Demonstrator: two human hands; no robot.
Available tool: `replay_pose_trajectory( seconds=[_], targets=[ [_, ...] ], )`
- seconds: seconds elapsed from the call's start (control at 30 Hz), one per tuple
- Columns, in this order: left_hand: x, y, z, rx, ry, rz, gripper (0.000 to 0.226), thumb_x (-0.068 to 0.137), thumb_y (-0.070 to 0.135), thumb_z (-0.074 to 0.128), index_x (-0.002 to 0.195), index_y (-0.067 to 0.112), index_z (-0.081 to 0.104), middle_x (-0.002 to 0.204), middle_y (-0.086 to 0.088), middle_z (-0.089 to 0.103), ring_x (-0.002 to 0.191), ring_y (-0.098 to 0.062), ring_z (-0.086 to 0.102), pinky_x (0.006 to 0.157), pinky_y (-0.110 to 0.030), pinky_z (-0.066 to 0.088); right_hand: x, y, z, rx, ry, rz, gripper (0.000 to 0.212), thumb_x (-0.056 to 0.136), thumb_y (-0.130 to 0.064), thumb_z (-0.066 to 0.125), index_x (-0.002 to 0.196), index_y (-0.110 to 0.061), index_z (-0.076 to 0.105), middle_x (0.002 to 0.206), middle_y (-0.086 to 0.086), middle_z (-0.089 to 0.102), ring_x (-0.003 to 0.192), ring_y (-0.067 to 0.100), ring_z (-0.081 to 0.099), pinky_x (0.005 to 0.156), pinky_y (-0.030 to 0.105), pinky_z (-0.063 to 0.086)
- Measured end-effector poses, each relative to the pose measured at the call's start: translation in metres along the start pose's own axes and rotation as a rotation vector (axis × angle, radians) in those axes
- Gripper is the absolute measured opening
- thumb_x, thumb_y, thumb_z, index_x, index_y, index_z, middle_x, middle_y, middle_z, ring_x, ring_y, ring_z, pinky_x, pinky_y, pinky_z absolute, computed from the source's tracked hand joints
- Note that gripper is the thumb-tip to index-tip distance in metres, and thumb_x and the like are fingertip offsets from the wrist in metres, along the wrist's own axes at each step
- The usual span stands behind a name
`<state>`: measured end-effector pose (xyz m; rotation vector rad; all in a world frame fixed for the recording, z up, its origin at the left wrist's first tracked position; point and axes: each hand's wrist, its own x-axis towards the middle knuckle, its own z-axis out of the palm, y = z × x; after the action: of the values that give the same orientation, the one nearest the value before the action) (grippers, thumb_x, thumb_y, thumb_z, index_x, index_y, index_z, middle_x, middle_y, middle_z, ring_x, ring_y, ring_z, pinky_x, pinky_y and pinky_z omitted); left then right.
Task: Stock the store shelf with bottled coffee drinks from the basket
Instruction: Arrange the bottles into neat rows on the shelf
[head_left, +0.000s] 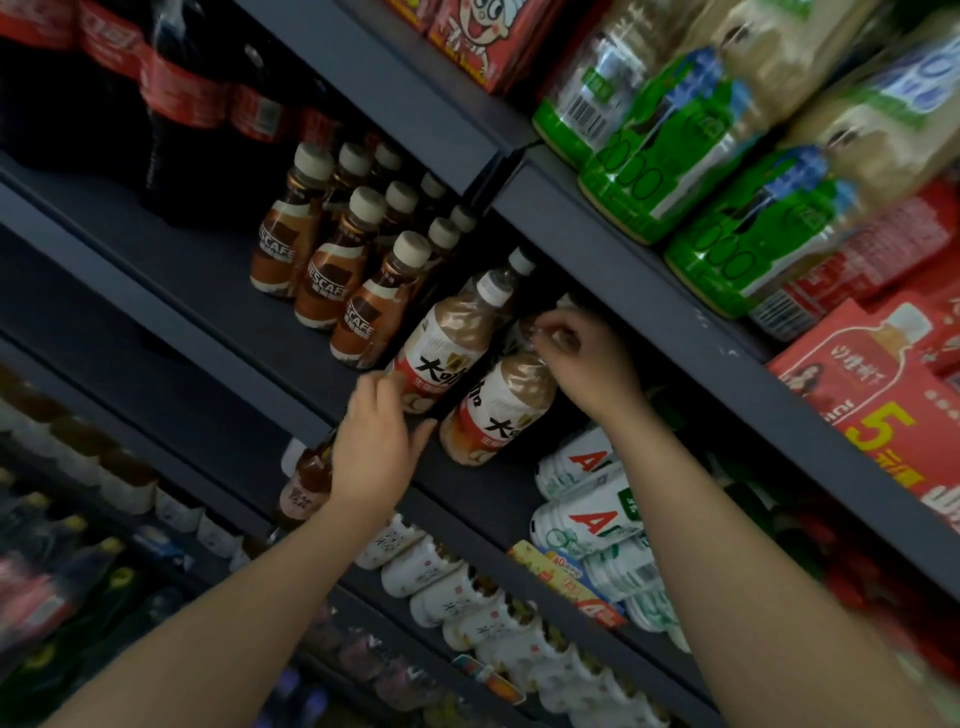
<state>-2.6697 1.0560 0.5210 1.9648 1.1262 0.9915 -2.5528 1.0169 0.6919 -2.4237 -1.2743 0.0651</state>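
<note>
Two large coffee bottles with white-and-red labels stand on the dark shelf (218, 291). My right hand (584, 358) is closed over the cap and neck of the nearer large bottle (498, 410). My left hand (376, 441) reaches to the base of the other large bottle (447, 348), fingers spread and touching it, without a clear grip. Left of them stand several small brown coffee bottles (322, 270) with cream caps, in rows running back. The basket is out of view.
Dark cola bottles (171, 104) fill the shelf's left end. Green-labelled bottle packs (675, 150) and red cartons (883, 395) sit on shelves to the right. White bottles (587, 514) and milk-tea bottles (441, 587) line the shelf below.
</note>
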Motion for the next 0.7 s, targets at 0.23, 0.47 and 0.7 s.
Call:
replay_pose_trajectory(
  seconds=[0.23,0.47,0.7],
  targets=[
    [0.03,0.002,0.001,-0.017,-0.043,-0.06,0.062,0.082,0.025,0.066,0.133,0.008,0.036,0.131,-0.015,0.046,0.115,-0.033,0.049,0.08,-0.045,0.049,0.0,0.009,0.004,-0.082,-0.012,0.056,0.037,0.085,-0.028,0.064,0.113,-0.005,0.056,0.119,0.013,0.06,0.113,0.026,0.055,0.091,0.031,0.042],
    [0.039,0.007,0.017,-0.028,-0.028,-0.152,0.077,0.074,0.031,0.074,0.134,0.005,0.032,0.133,-0.016,0.045,0.121,-0.033,0.046,0.091,-0.048,0.046,0.003,0.007,0.005,-0.053,-0.006,0.144,0.042,0.085,-0.034,0.063,0.115,-0.005,0.055,0.118,0.013,0.06,0.115,0.028,0.054,0.089,0.031,0.041],
    [0.051,0.0,0.013,-0.057,-0.123,-0.08,0.069,0.076,0.03,0.071,0.131,0.005,0.037,0.129,-0.015,0.052,0.116,-0.033,0.052,0.09,-0.046,0.047,0.006,0.017,0.005,0.014,0.005,0.135,0.04,0.082,-0.035,0.066,0.065,-0.032,0.031,0.095,-0.001,0.046,0.091,0.011,0.044,0.076,0.019,0.028]
  ],
)
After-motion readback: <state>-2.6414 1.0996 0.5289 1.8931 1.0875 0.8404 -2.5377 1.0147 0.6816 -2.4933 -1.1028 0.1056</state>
